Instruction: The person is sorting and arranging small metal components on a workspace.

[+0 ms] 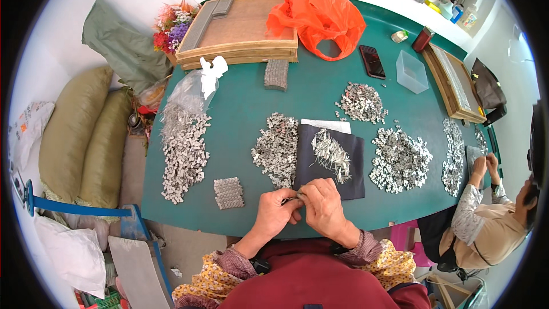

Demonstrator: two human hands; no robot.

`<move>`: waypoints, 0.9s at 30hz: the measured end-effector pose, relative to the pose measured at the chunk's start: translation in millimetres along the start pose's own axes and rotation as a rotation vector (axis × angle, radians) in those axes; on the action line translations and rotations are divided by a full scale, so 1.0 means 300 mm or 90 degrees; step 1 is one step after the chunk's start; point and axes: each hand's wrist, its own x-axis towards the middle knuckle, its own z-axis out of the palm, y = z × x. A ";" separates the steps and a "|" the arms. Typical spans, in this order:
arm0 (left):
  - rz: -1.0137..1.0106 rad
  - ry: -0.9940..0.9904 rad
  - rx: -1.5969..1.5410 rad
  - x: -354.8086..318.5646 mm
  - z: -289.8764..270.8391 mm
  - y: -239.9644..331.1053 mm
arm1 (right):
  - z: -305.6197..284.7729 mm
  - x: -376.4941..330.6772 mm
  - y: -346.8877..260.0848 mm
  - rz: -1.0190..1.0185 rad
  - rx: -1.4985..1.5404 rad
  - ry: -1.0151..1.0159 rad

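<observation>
My left hand and my right hand meet at the table's near edge, fingers pinched together. Between the fingertips is a small greyish thing, mostly hidden and too small to name. Just beyond them lies a dark cloth bearing a heap of thin silvery pins. Left of the cloth is a pile of small silver metal pieces. Another pile of metal pieces sits to its right. A linked block of such pieces lies flat to the left of my left hand.
The green table also holds wooden trays, an orange plastic bag, a phone and a clear plastic box. More metal pieces lie at left. A co-worker works at the right end. Full sacks stand left.
</observation>
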 end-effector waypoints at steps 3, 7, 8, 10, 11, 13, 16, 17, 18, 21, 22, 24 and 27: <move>-0.006 0.004 -0.022 0.008 -0.006 -0.002 | 0.000 -0.008 0.000 -0.051 -0.046 -0.011; -0.027 0.019 -0.085 0.031 -0.010 -0.030 | -0.013 -0.032 -0.022 -0.079 -0.096 -0.042; -0.028 0.018 -0.087 0.030 -0.010 -0.030 | -0.014 -0.041 -0.020 -0.070 -0.083 -0.051; -0.021 -0.005 -0.032 0.025 -0.009 -0.023 | -0.020 -0.043 -0.019 -0.062 -0.068 -0.058; -0.022 -0.007 -0.035 0.025 -0.009 -0.014 | -0.024 -0.042 -0.020 -0.055 -0.051 -0.063; -0.038 -0.011 -0.044 0.026 -0.011 0.013 | -0.037 -0.031 -0.024 -0.060 -0.036 -0.057; -0.010 -0.043 -0.048 0.013 -0.024 0.040 | -0.060 0.014 -0.019 -0.090 -0.038 -0.060; -0.009 -0.038 -0.054 0.017 -0.034 0.034 | -0.064 0.028 -0.017 -0.112 -0.055 -0.068; -0.005 -0.029 -0.065 0.025 -0.049 0.023 | -0.060 0.037 -0.017 -0.119 -0.052 -0.074; -0.017 0.004 -0.062 0.001 -0.095 0.022 | -0.013 0.058 -0.032 -0.122 0.005 -0.105; -0.038 0.010 -0.049 -0.007 -0.117 0.018 | 0.012 0.066 -0.029 -0.130 0.025 -0.110; -0.021 -0.012 -0.045 0.006 -0.137 -0.024 | 0.029 0.066 -0.020 -0.102 0.040 -0.126; 0.021 -0.063 -0.065 -0.027 -0.185 -0.070 | 0.048 0.073 -0.057 -0.109 0.023 -0.114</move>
